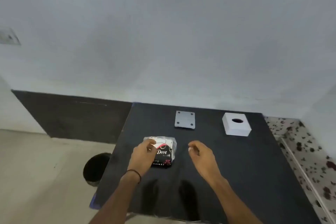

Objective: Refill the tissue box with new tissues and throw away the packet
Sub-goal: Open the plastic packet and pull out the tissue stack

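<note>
A black "Dove" tissue packet (166, 152) in clear plastic lies on the black table (236, 169). My left hand (143, 152) rests on the packet's left side, fingers curled over it. My right hand (201, 152) hovers just right of the packet, fingers loosely curled, holding nothing. A white square tissue box (236, 127) with a round dark hole on top stands at the far right of the table. A flat grey square lid (185, 120) with four corner dots lies at the far middle.
A dark round bin (95, 168) stands on the floor left of the table. A white wall rises behind the table. A speckled surface (309, 151) runs along the table's right edge.
</note>
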